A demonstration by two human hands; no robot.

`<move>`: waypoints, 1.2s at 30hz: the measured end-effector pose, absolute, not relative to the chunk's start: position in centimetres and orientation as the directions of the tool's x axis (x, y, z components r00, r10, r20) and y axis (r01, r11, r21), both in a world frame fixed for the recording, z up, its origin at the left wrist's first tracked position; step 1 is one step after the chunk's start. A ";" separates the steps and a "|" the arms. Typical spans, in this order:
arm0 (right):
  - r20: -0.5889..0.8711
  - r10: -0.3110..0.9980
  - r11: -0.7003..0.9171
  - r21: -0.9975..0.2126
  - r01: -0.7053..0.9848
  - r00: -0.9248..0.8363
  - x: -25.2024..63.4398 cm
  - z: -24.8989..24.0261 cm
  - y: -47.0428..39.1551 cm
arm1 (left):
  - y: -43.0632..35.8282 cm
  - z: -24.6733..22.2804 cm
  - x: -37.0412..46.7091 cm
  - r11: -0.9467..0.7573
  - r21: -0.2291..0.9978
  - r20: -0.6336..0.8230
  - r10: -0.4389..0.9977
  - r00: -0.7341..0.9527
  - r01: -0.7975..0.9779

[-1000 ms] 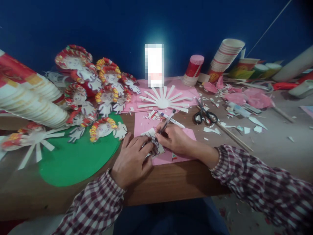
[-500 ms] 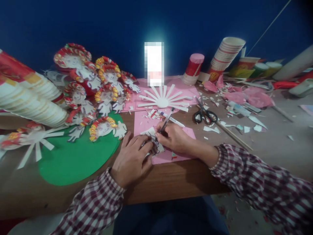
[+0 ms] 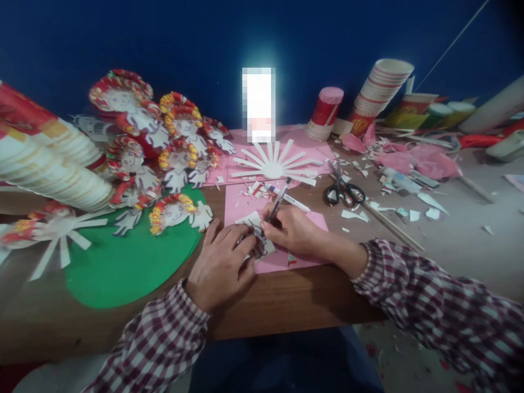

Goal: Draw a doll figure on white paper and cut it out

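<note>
My right hand point(image 3: 293, 226) grips a pen point(image 3: 279, 197), its tip low over a small white piece of paper point(image 3: 245, 219) with dark drawn lines. My left hand point(image 3: 225, 256) rests on the paper's left side with its fingers spread, pressing it down and hiding part of the drawing. Beneath lies a pink sheet point(image 3: 235, 204). Just behind the hands are a white marker point(image 3: 301, 205) and small paper scraps. A white cup cut into fanned strips point(image 3: 273, 170) lies farther back.
On the left, paper figures with wrapped red-yellow hair point(image 3: 174, 213) stand around a green sheet point(image 3: 135, 273), beside stacked paper cups point(image 3: 53, 169). Black scissors point(image 3: 345, 194), a wooden stick point(image 3: 393, 226) and scraps lie right. More stacked cups point(image 3: 380, 87) stand behind.
Both hands stay in nearly the same place. The pen's top has shifted very slightly; the view has tilted a little.
</note>
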State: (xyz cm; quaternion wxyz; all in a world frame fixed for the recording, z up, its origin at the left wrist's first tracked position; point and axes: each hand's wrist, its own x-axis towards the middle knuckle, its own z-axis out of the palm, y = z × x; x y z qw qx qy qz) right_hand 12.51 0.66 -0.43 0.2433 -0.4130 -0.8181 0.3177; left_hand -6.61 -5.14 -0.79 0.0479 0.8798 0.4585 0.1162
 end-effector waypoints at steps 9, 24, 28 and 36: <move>0.135 0.821 0.465 -0.722 0.513 -0.554 12.6 -0.4 0.7 | -5.1 -0.8 -6.6 -0.575 0.184 0.154 0.818 0.554 0.797; 0.132 0.816 0.470 -0.719 0.512 -0.564 12.7 -0.4 0.7 | -5.1 -0.8 -6.7 -0.576 0.191 0.163 0.817 0.553 0.795; 0.141 0.817 0.475 -0.713 0.515 -0.559 12.7 -0.5 0.7 | -5.1 -0.8 -6.7 -0.575 0.184 0.160 0.818 0.553 0.797; 0.128 0.817 0.468 -0.716 0.518 -0.562 12.7 -0.6 0.8 | -5.1 -0.8 -6.7 -0.581 0.189 0.166 0.814 0.557 0.792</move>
